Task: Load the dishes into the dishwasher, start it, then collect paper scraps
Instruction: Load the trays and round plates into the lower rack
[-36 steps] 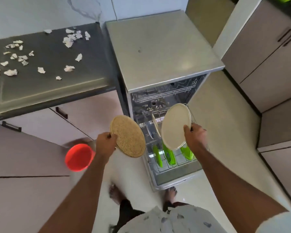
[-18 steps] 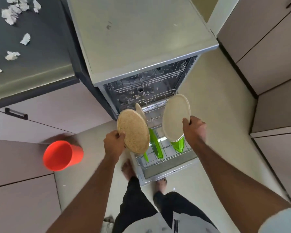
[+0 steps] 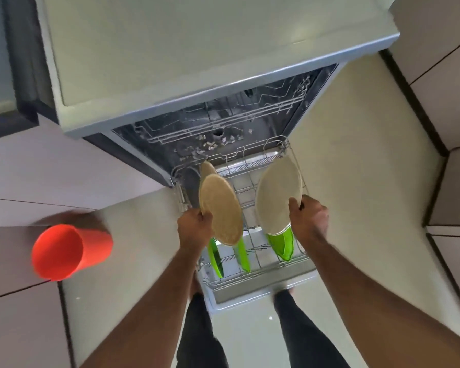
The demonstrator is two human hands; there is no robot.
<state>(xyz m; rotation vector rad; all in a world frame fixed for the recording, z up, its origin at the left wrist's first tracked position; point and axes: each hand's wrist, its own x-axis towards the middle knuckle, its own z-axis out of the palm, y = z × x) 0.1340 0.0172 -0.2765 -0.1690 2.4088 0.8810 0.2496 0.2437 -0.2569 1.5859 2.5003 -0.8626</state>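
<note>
**Two plates held on edge above the pulled-out lower rack**

The dishwasher stands open ahead of the person, and its lower rack is drawn out toward the feet, directly beneath both hands. The rack's long axis runs from the person away into the machine, and its wire slots cross that axis. Three green plates are already stood on edge in the near rows, and a beige plate is seated farther back on the left.

A tan speckled plate is gripped at its near rim by the left hand, with the fingers curled round the edge. A cream plate is pinched at its lower right rim by the right hand. Both plates are held near upright, roughly in line with the green ones, over the middle of the rack. Free slots are judged to lie straight below and slightly ahead, so the coming move is a short lowering, not a reach. Neither hand is clearly nearer; the tan plate appears lower and closer to the tines.

An orange cup is seen at the left, well apart from the rack.

No brand, label or legible writing can be made out on the dishwasher, the plates or the cup.
</note>
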